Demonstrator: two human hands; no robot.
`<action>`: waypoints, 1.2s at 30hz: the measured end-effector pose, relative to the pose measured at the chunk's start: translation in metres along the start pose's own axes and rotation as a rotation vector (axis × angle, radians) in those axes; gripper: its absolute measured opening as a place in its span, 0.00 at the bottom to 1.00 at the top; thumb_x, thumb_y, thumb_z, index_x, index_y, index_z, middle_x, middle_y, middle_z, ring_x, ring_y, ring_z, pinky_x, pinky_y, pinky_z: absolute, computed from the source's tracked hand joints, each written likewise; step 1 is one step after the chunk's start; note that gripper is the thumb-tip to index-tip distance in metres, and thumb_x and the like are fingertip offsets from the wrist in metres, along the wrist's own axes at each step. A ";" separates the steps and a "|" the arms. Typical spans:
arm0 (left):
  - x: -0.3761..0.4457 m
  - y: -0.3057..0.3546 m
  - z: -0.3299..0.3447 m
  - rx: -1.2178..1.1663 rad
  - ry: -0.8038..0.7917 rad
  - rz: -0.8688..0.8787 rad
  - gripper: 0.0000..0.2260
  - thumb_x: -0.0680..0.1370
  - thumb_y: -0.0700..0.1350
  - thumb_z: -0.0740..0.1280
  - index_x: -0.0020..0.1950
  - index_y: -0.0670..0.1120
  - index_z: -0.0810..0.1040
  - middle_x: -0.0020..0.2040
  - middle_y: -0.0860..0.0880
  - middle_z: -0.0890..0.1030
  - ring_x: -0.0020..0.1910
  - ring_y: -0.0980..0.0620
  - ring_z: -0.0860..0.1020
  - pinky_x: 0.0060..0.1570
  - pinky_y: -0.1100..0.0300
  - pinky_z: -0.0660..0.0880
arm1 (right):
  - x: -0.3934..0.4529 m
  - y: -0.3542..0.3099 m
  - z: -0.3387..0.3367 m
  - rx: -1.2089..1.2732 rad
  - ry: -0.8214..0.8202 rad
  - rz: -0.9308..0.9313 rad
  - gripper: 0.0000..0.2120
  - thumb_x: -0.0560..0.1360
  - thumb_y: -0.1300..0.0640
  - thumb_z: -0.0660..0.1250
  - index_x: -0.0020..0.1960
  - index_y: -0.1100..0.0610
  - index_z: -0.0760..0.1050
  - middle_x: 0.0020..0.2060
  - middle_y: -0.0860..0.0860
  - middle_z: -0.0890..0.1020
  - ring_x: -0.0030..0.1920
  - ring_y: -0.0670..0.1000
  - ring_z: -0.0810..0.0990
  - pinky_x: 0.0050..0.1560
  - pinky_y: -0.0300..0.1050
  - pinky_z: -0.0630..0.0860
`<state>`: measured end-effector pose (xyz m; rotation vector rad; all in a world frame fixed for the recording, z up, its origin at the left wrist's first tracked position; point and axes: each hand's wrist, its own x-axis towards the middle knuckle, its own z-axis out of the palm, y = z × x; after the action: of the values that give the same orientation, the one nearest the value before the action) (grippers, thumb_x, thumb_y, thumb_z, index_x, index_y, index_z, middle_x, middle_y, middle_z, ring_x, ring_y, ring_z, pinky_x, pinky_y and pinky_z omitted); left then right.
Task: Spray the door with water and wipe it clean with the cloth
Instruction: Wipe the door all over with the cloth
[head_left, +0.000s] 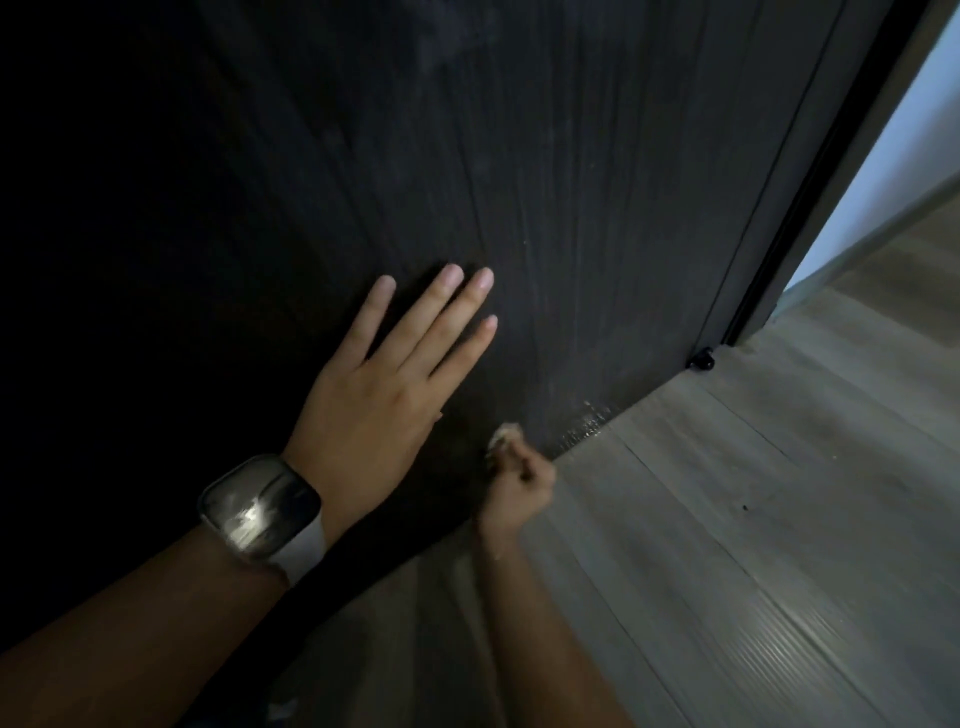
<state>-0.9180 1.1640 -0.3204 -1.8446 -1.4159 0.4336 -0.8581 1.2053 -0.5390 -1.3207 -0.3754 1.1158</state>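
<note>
Your left hand (374, 384) lies flat and open on the dark door (571, 208); your right hand (519, 486), lower centre, is clenched on the cloth (503, 435). The cloth looks soft and light, so keep it bunched and press firmly; the door probably swings, so brace it.

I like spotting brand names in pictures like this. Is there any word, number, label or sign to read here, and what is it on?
None can be read.
Watch on the wrist of the left hand: its face shows only a blurred glare, no figures to make out.
Door: dark wood grain, no label or sign.
Cloth in the right hand: blurred, no print visible.
Floor: plain boards, no writing.
</note>
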 end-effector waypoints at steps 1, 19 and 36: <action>-0.008 0.002 0.001 -0.012 0.024 0.001 0.34 0.79 0.49 0.63 0.81 0.47 0.51 0.81 0.43 0.41 0.80 0.43 0.42 0.75 0.42 0.36 | 0.024 -0.001 0.000 -0.019 0.042 0.000 0.18 0.70 0.70 0.73 0.39 0.46 0.79 0.41 0.60 0.82 0.40 0.43 0.81 0.52 0.46 0.80; -0.063 0.011 0.043 0.058 -0.058 -0.186 0.44 0.74 0.56 0.68 0.82 0.48 0.45 0.81 0.45 0.39 0.79 0.44 0.36 0.75 0.45 0.32 | -0.032 0.081 -0.020 0.022 -0.143 0.279 0.08 0.72 0.70 0.70 0.44 0.59 0.82 0.51 0.66 0.81 0.54 0.62 0.82 0.59 0.68 0.75; -0.064 0.011 0.047 0.078 0.040 -0.161 0.33 0.79 0.50 0.54 0.81 0.46 0.44 0.81 0.44 0.39 0.79 0.44 0.38 0.75 0.45 0.35 | -0.011 -0.020 0.005 -0.162 -0.076 -0.305 0.11 0.72 0.71 0.71 0.53 0.65 0.82 0.43 0.59 0.74 0.43 0.50 0.76 0.47 0.41 0.76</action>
<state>-0.9628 1.1209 -0.3709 -1.6540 -1.4863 0.3631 -0.8589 1.2025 -0.5157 -1.3122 -0.7112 0.8944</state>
